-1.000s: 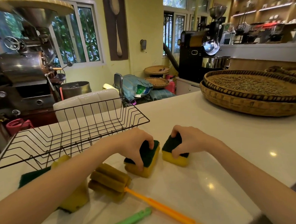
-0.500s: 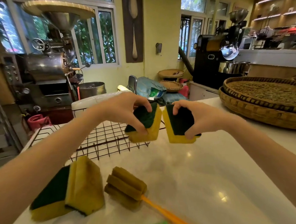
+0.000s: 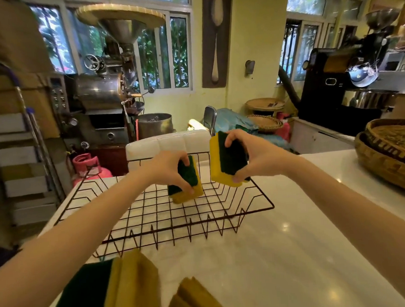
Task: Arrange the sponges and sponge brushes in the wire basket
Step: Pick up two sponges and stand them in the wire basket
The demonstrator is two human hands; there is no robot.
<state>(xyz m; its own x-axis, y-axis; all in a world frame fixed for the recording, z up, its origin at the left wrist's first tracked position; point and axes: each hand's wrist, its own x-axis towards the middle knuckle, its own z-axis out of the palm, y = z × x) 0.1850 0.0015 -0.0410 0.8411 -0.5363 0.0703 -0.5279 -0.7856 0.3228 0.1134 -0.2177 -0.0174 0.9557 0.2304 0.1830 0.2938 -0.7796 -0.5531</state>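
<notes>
sponge brush (image 3: 194,301) (handle cut off), left hand (image 3: 167,171) gripping sponge (image 3: 186,182)

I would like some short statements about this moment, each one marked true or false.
1. Each hand holds a yellow sponge with a dark green scrub side. True: left hand, right hand.
2. The black wire basket already contains three sponges. False: none lies in it yet.
3. The left hand's sponge is over the basket. True.
4. The round woven tray sits at the left. False: at the right.
</notes>
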